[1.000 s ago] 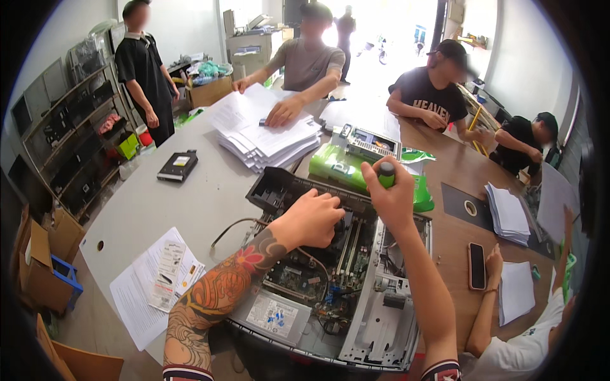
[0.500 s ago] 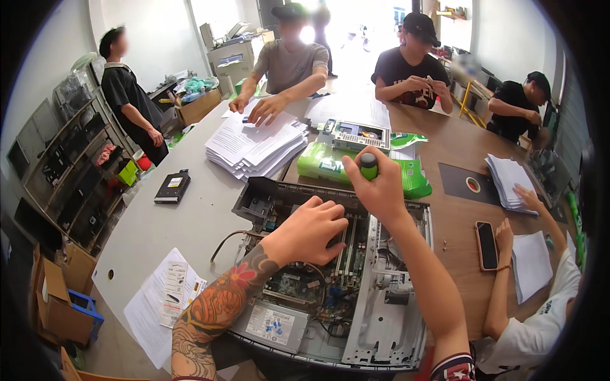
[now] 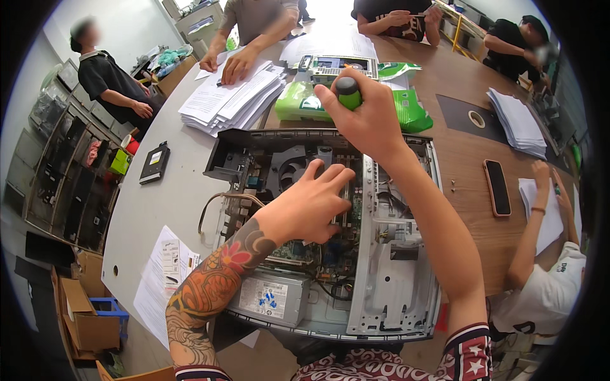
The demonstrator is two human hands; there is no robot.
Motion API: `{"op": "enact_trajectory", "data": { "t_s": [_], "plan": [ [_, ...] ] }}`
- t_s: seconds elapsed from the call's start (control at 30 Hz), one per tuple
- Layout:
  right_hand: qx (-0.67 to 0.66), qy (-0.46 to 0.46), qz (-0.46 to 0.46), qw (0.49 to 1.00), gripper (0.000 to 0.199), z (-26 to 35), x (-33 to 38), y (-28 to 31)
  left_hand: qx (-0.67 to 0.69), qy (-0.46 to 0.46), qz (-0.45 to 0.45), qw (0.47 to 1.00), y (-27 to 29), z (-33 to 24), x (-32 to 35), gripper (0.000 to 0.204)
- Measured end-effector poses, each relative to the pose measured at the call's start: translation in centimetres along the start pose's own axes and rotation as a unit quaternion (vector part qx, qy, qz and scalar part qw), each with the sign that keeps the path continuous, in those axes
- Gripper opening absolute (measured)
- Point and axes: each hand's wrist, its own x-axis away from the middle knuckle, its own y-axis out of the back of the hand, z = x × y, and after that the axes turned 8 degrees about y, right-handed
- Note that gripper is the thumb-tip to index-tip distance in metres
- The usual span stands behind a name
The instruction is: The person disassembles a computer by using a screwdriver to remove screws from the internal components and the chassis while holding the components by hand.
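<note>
An opened desktop computer case (image 3: pixel 394 298) lies before me on the table, its insides facing up. My left hand (image 3: pixel 308 206) hovers over the circuit board beside the black cooling fan (image 3: pixel 293 170), fingers spread and nothing visible in them. Above the far right part of the case, my right hand (image 3: pixel 372 117) is closed around a screwdriver (image 3: pixel 349 94). Its green and dark grey handle points up; the shaft is hidden by the hand. In the case's near left corner sits a silver power supply (image 3: pixel 270 296), and a cable (image 3: pixel 206 213) loops out over the left side.
Beyond the case lie a green package (image 3: pixel 302 101) and a small metal-framed device (image 3: pixel 337 66). Paper stacks (image 3: pixel 232 98) stand farther back. A drive (image 3: pixel 155 163) lies left, a phone (image 3: pixel 497 188) right. Several people are around the table; one person's hands (image 3: pixel 540 181) are over papers.
My view has tilted down. My left hand's fingers have lifted and spread, uncovering the fan. The person at right has taken a hand off the paper stack. My right hand still holds the screwdriver.
</note>
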Motion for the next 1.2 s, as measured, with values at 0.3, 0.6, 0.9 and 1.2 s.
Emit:
{"op": "enact_trajectory", "data": {
  "t_s": [0.3,0.6,0.9,1.2],
  "plan": [
    [0.004,0.005,-0.01,1.0,0.032,0.6,-0.7,0.5,-0.04,0.003,0.051,0.998,-0.1,-0.4,-0.4,0.024],
    [-0.013,-0.008,0.023,1.0,0.029,1.5,-0.5,0.5,-0.089,-0.028,0.035,0.995,-1.1,-0.3,-0.4,0.015],
    [-0.007,-0.001,0.036,0.999,0.029,1.2,-0.2,0.5,-0.095,-0.019,0.036,0.995,-1.3,-0.5,-0.5,0.022],
    [-0.004,0.002,0.049,0.999,0.027,1.6,-0.2,0.7,-0.087,-0.02,0.043,0.995,-1.2,-0.2,-0.4,0.018]
  ]
}}
